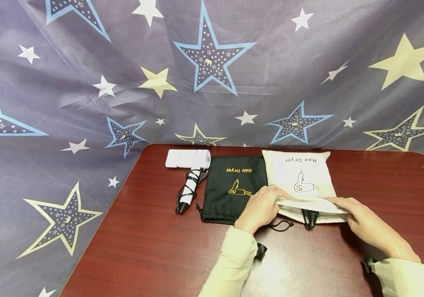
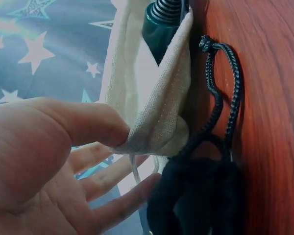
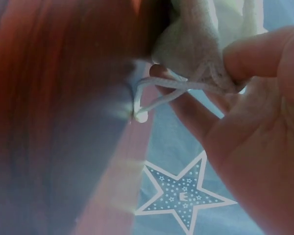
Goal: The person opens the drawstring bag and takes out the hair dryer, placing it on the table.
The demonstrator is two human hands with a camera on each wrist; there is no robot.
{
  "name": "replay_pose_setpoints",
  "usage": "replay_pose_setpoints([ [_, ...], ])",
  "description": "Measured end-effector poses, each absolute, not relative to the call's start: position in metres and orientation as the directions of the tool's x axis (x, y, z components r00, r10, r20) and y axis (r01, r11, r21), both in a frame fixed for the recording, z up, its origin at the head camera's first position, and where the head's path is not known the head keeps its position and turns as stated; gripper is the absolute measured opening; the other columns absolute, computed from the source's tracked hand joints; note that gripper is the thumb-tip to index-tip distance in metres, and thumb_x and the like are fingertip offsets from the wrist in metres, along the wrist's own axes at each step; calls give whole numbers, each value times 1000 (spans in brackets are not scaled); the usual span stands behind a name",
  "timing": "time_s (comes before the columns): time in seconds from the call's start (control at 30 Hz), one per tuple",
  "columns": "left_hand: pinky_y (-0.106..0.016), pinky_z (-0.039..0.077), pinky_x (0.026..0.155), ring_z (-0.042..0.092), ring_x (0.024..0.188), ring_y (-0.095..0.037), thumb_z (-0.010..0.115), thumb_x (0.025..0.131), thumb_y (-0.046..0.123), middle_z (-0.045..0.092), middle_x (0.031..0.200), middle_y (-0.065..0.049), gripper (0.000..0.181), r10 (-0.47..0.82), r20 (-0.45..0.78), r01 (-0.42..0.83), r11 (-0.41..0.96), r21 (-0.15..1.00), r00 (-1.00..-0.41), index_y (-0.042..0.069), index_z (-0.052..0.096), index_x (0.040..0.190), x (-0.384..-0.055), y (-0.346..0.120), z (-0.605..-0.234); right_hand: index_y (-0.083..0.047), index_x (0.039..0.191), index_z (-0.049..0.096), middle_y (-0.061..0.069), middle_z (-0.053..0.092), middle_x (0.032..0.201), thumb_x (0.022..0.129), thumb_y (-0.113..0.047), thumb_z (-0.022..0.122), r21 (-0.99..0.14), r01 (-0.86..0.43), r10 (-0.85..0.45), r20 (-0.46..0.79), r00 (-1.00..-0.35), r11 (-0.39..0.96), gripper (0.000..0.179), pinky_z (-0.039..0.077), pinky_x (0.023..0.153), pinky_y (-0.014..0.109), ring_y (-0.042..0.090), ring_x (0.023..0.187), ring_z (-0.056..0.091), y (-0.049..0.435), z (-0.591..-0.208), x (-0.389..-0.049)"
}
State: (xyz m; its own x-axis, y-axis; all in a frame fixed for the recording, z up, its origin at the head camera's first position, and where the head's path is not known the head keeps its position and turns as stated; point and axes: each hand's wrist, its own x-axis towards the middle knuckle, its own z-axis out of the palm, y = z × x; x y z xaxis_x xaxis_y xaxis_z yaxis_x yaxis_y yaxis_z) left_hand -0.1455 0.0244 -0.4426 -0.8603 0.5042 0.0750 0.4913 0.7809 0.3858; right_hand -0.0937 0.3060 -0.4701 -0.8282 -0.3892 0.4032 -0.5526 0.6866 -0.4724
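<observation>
A white drawstring bag (image 1: 299,173) printed "Hair Dryer" lies on the table, its mouth toward me and parted. My left hand (image 1: 263,207) pinches the left corner of the mouth between thumb and fingers. At the opposite corner my right hand (image 1: 364,222) pinches the cloth, beside a looped white drawstring (image 3: 159,87). Inside the mouth shows the dark green handle end of a hair dryer (image 2: 159,34) with its ribbed black cord sleeve; the bag hides the rest. In the left wrist view, fingertips come right up to the black bag's edge.
Left of the white bag lies a black drawstring bag (image 1: 215,198), its black cord loop (image 1: 282,225) trailing on the table. Farther left is a white hair dryer (image 1: 187,159) with its cord wound round the handle. A star-patterned cloth (image 1: 212,107) hangs behind the red-brown table (image 1: 141,247).
</observation>
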Motion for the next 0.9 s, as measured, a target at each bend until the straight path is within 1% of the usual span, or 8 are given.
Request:
replay_pose_setpoints([
  [0.13, -26, 50, 85, 60, 107, -12, 71, 84, 12, 67, 116, 10, 32, 497, 115, 501, 779, 376, -860, 29, 75, 110, -148, 23, -443, -15, 127, 65, 6, 68, 111, 70, 20, 63, -483, -488, -358, 340, -870, 727, 67, 30, 86, 4, -2, 102, 53, 305, -468, -95],
  [0.27, -27, 46, 90, 57, 105, -14, 78, 82, 22, 66, 113, 9, 26, 529, 166, 552, 761, 341, -832, 27, 75, 108, -150, 24, -445, -15, 124, 67, 4, 69, 110, 72, 12, 69, -484, -438, -344, 274, -898, 758, 59, 35, 81, 9, 6, 98, 57, 302, -465, -97],
  [0.37, -28, 44, 95, 56, 110, -14, 76, 82, 17, 65, 115, 8, 30, 576, 167, 597, 736, 318, -800, 26, 74, 110, -150, 24, -446, -13, 121, 68, 5, 69, 107, 71, 13, 70, -461, -449, -354, 280, -892, 766, 56, 36, 80, 9, 12, 95, 60, 301, -466, -96],
  [0.47, -28, 45, 97, 57, 114, -13, 73, 81, 10, 65, 119, 9, 36, 597, 143, 609, 729, 313, -789, 27, 74, 113, -150, 25, -447, -13, 117, 68, 3, 69, 103, 68, 17, 68, -430, -482, -365, 329, -871, 764, 58, 36, 82, 8, 14, 94, 61, 302, -467, -96],
  [0.63, -26, 43, 100, 56, 119, -12, 68, 82, 5, 64, 125, 11, 42, 597, 105, 594, 735, 328, -796, 29, 73, 116, -149, 24, -446, -15, 117, 67, 2, 68, 104, 65, 24, 63, -422, -548, -401, 390, -829, 722, 66, 32, 86, 4, 5, 97, 58, 308, -469, -97],
  [0.73, -25, 41, 104, 55, 122, -12, 66, 82, 3, 63, 128, 10, 44, 613, 90, 601, 717, 353, -785, 29, 72, 118, -149, 25, -445, -16, 118, 67, 2, 68, 106, 65, 26, 61, -432, -564, -407, 405, -819, 704, 68, 29, 88, 2, -2, 100, 54, 312, -470, -97],
  [0.83, -22, 40, 105, 55, 123, -10, 65, 83, 1, 63, 128, 11, 46, 635, 84, 616, 697, 368, -768, 28, 71, 119, -148, 27, -446, -15, 116, 67, 3, 68, 104, 64, 25, 65, -433, -555, -397, 405, -824, 711, 65, 30, 87, 2, -6, 100, 53, 315, -471, -96],
  [0.9, -21, 40, 104, 56, 122, -9, 65, 83, 1, 64, 127, 11, 45, 645, 82, 625, 691, 364, -760, 28, 71, 118, -147, 29, -447, -13, 113, 68, 3, 69, 101, 64, 23, 68, -430, -545, -395, 393, -831, 719, 61, 33, 84, 3, -5, 96, 55, 314, -472, -97],
])
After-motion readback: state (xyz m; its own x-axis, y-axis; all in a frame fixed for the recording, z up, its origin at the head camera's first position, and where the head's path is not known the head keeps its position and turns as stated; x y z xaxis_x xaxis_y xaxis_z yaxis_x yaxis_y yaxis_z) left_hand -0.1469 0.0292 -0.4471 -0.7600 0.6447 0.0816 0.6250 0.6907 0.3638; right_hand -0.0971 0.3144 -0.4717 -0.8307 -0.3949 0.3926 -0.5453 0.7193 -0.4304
